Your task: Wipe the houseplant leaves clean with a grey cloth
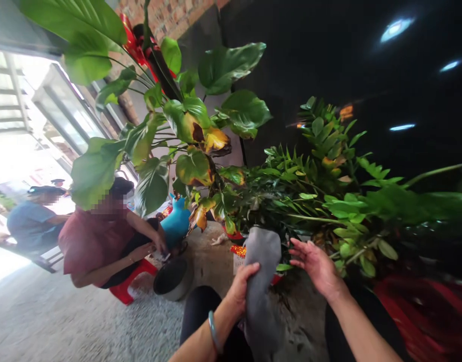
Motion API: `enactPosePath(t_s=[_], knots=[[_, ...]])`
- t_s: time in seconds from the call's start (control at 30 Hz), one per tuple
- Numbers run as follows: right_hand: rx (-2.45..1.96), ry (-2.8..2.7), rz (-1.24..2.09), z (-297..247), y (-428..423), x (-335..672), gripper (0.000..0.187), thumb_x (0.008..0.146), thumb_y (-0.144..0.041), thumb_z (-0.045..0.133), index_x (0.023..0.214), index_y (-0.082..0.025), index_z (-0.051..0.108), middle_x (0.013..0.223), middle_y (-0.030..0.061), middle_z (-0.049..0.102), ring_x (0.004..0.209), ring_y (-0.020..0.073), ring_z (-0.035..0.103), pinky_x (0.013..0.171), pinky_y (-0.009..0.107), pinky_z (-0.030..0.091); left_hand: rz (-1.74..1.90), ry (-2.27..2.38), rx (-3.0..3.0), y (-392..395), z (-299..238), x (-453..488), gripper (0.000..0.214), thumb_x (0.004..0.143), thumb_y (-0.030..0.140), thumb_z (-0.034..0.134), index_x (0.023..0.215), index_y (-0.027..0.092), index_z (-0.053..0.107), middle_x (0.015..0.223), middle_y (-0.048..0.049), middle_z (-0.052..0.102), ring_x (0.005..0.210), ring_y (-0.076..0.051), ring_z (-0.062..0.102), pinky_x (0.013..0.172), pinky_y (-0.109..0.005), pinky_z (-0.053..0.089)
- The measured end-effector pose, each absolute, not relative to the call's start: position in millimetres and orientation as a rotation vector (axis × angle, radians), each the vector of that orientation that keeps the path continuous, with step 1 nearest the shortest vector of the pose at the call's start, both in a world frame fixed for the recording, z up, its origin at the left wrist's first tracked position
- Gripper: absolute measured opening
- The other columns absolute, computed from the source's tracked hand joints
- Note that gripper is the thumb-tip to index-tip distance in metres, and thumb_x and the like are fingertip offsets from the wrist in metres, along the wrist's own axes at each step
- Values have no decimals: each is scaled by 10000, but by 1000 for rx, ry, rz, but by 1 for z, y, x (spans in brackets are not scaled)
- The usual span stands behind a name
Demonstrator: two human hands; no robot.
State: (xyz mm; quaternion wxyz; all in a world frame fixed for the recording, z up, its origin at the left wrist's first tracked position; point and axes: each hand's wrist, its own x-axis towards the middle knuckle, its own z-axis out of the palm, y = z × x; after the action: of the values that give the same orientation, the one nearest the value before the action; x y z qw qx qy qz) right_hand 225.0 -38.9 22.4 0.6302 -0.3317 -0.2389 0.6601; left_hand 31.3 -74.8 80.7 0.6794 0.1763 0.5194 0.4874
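Note:
My left hand [240, 286] is closed around a grey cloth [264, 281], which hangs down between my knees. A bracelet sits on that wrist. To the right of the cloth, my right hand [316, 269] is held out with its fingers apart and nothing in it, close to the leaves of a green potted plant [351, 221]. Behind the cloth, a bit of a red pot and a piece of red and gold paper [238, 251] show; the cloth hides much of them.
A tall broad-leaved plant [193, 166] with yellowed leaves rises ahead. At the left a person in a red top [95, 241] sits on a red stool [130, 284] beside a dark bucket [172, 279]. A blue animal-shaped object [176, 221] stands behind. A red plastic bag [423, 317] lies right.

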Motion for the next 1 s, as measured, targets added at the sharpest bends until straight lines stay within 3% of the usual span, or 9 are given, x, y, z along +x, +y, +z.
enactPosePath(t_s=[0.1, 0.3, 0.43, 0.6, 0.7, 0.83, 0.9, 1.0], knots=[[-749, -550, 1513, 21, -38, 229, 338, 705, -576, 704, 778, -261, 802, 947, 102, 795, 829, 289, 684, 718, 437, 525, 1144, 1148, 418, -78, 90, 30, 231, 525, 231, 802, 655, 171, 620, 470, 14, 620, 424, -143, 554, 434, -236, 422], [-754, -549, 1536, 25, -36, 225, 368, 687, -595, 707, 815, -264, 806, 936, 105, 796, 820, 289, 685, 700, 426, 525, 1463, 899, 635, -9, 170, 33, 309, 491, 340, 811, 696, 152, 677, 559, 12, 657, 484, -129, 549, 512, -254, 460], [-744, -512, 1508, 27, -39, 222, 300, 702, -539, 727, 806, -268, 801, 1029, 81, 793, 819, 277, 697, 670, 403, 533, 1296, 1026, 843, -4, 146, 44, 372, 467, 371, 844, 720, 158, 673, 573, 20, 641, 477, -110, 509, 490, -238, 398], [-769, -434, 1556, 25, -35, 229, 292, 655, -525, 762, 658, -233, 761, 699, 70, 766, 647, 243, 669, 624, 388, 521, 782, 1026, 1015, -41, 110, 26, 426, 415, 369, 862, 721, 112, 714, 615, -44, 671, 521, -153, 572, 527, -267, 429], [-757, -399, 1549, 24, -32, 232, 289, 653, -529, 756, 630, -241, 744, 683, 73, 759, 621, 239, 661, 654, 406, 525, 933, 907, 993, -36, 141, 17, 420, 400, 357, 861, 714, 123, 708, 616, -30, 672, 523, -148, 576, 525, -260, 444], [-740, -442, 1554, 27, -33, 227, 348, 683, -561, 721, 767, -230, 788, 829, 99, 789, 725, 261, 686, 671, 405, 530, 1320, 865, 843, 2, 187, 36, 315, 555, 380, 809, 727, 154, 674, 592, 14, 657, 508, -122, 560, 511, -240, 448], [-732, -445, 1550, 28, -35, 224, 351, 703, -562, 706, 804, -237, 793, 867, 89, 794, 753, 265, 693, 655, 397, 531, 1345, 918, 789, 13, 185, 49, 279, 580, 358, 797, 720, 155, 668, 571, 21, 651, 476, -112, 539, 489, -235, 440], [-761, -389, 1546, 24, -34, 226, 312, 708, -538, 711, 765, -240, 787, 778, 69, 787, 695, 253, 692, 632, 391, 534, 1106, 1035, 833, 0, 147, 53, 332, 481, 328, 845, 711, 149, 688, 558, 15, 660, 449, -114, 526, 455, -236, 424]])
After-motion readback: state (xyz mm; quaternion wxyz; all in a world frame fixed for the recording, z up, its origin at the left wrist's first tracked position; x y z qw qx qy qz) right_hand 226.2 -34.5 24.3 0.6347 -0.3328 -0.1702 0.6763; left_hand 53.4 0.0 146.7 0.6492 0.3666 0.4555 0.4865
